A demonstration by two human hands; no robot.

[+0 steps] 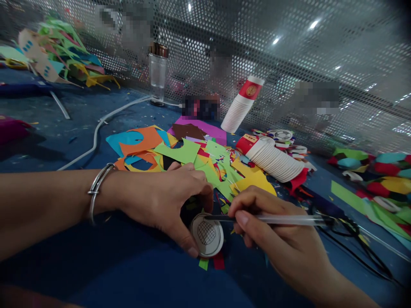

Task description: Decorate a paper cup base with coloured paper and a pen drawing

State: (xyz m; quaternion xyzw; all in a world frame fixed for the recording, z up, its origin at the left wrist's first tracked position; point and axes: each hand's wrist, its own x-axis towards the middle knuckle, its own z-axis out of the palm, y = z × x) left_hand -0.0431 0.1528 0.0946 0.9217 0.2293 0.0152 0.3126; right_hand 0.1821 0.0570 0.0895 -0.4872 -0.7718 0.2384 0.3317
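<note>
My left hand [163, 192], with a silver bangle at its wrist, is curled around a small white round piece [214, 244] that looks like a cut paper-cup bottom. An oval filled with a crosshatched grid is drawn in dark lines on its face. Short green and red paper strips [219, 261] stick out below it. A pen [289, 220] with a clear barrel is pinched between the thumb and fingers of my right hand [272, 235]. Its tip points left and meets the upper part of the round face.
Coloured paper scraps [180, 152] spread behind my hands. One stack of paper cups [271, 160] lies on its side; another cup stack [239, 107] stands tilted near the perforated metal screen [199, 51]. A bottle [158, 77], a white cable [96, 132] and black-framed glasses [346, 231] are around.
</note>
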